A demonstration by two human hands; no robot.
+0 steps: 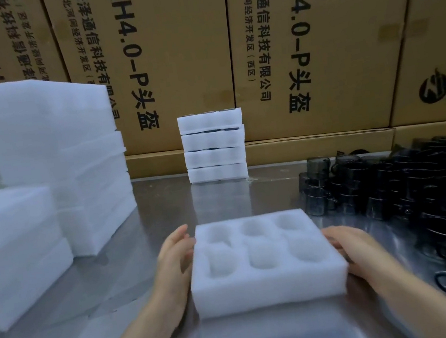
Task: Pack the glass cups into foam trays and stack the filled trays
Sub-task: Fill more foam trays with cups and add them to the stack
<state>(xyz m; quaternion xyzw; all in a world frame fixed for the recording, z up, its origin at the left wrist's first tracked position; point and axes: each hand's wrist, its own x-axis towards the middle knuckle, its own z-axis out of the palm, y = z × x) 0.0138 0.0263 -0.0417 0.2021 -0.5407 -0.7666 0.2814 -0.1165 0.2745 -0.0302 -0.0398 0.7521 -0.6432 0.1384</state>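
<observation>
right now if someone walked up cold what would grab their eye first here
Most likely the empty foam tray front and centre, its six pockets bare, held between the left hand and the right hand above the metal table. Next, the dark mass of glass cups crowding the table's right side, and the stack of filled trays against the cardboard boxes behind.

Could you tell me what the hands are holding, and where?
An empty foam tray, held between left hand and right hand at its two short sides.
</observation>
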